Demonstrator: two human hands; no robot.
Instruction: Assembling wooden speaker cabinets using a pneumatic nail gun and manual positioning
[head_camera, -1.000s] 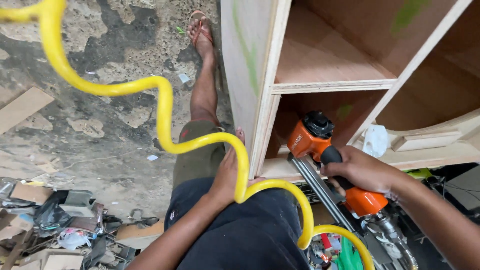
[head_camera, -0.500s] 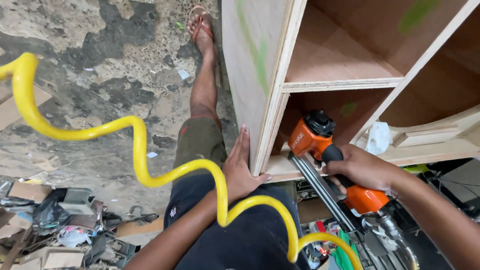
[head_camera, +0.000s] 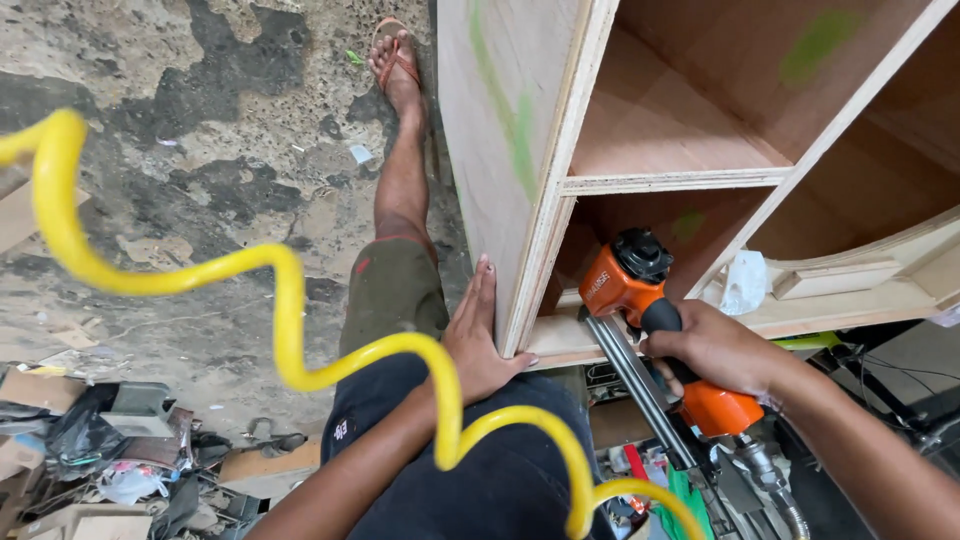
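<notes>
At the lower corner of the plywood cabinet (head_camera: 520, 150), the right hand (head_camera: 715, 350) gripped an orange nail gun (head_camera: 640, 290), its fingers clamped around the black handle. The tool's head sat just inside the lower compartment, close against the front edge of the bottom board — its long magazine ran back and down toward the person's lap, so the gun's long axis pointed diagonally up and left into the cabinet corner. The left hand (head_camera: 480, 340) lay flat on the outer side panel, fingers together and straight, palm pressed to the plywood just left of the upright front edge; it held nothing. Of the two, the right hand was the one on the tool, while the left was just beside the same corner from the outside.

A coiled yellow air hose (head_camera: 290, 320) looped across the foreground, over the left forearm and down toward the gun's base — it crossed the view but not the cabinet corner. A white crumpled bag (head_camera: 745, 282) lay on the bottom board to the right of the gun. Scrap and debris (head_camera: 110, 450) lay on the concrete floor (head_camera: 200, 150) well to the left.
</notes>
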